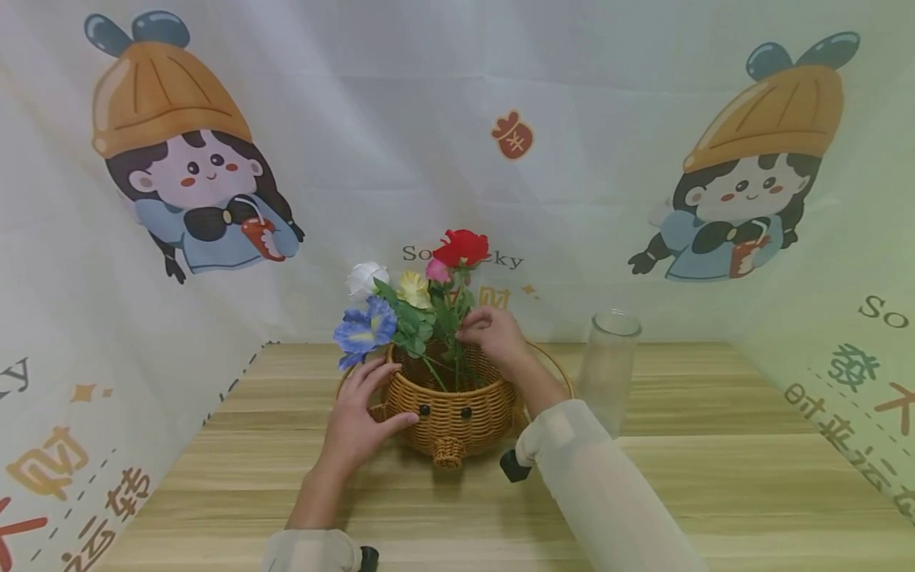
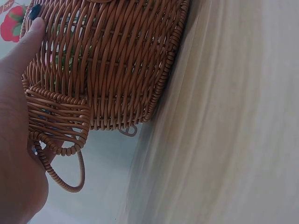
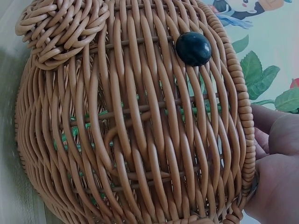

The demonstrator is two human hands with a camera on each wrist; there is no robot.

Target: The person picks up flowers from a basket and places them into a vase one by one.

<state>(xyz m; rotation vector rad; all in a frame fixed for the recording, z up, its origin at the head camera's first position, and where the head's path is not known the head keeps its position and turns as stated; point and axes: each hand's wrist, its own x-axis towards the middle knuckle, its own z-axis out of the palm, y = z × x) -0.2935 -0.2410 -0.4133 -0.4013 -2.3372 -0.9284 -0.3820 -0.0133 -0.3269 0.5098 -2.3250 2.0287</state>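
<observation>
A brown wicker basket (image 1: 446, 421) with black button eyes and a woven snout stands on the table. My left hand (image 1: 360, 413) holds its left side, thumb across the front by one eye and fingers at the rim. Above the basket's right side, my right hand (image 1: 496, 338) pinches the green stem of the red rose (image 1: 461, 248). Stems lean out of the basket: a white rose (image 1: 367, 280), a blue flower (image 1: 366, 326), a yellow flower (image 1: 415, 290) and a pink flower (image 1: 438, 270). In the right wrist view, the basket (image 3: 140, 116) hides the right hand's fingertips.
A tall clear glass vase (image 1: 611, 365) stands behind and to the right of the basket, near my right forearm. The basket's thin handle (image 1: 557, 361) hangs down at the sides. A printed cloth (image 1: 572, 199) encloses the wooden table (image 1: 665, 492) at the back and sides.
</observation>
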